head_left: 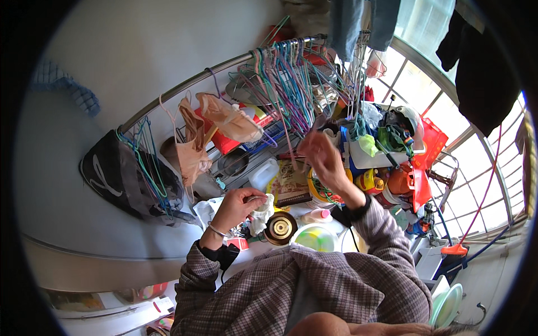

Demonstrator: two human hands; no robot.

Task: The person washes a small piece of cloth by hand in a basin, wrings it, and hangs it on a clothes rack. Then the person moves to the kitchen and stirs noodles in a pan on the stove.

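My left hand (241, 210), with a bangle at its wrist, pinches a crumpled whitish cloth (262, 215) that hangs from the fingers over the cluttered surface. Ahead and to the right, my right hand (321, 153) is raised and blurred beside the lower ends of many plastic-coated clothes hangers (290, 88); whether its fingers hold anything cannot be told. Peach-coloured garments (229, 119) hang on hangers from a metal rail (185, 86) at the left. Below my hands are a round brown metal pan or lid (280, 228) and a white basin (314, 237).
A yellow bucket (316, 189) and a white jug (264, 174) stand beyond my hands. A white box of odds and ends (370, 156) lies by the barred window at the right. A black bag (122, 172) hangs at the left, with dark clothing (483, 80) at the upper right.
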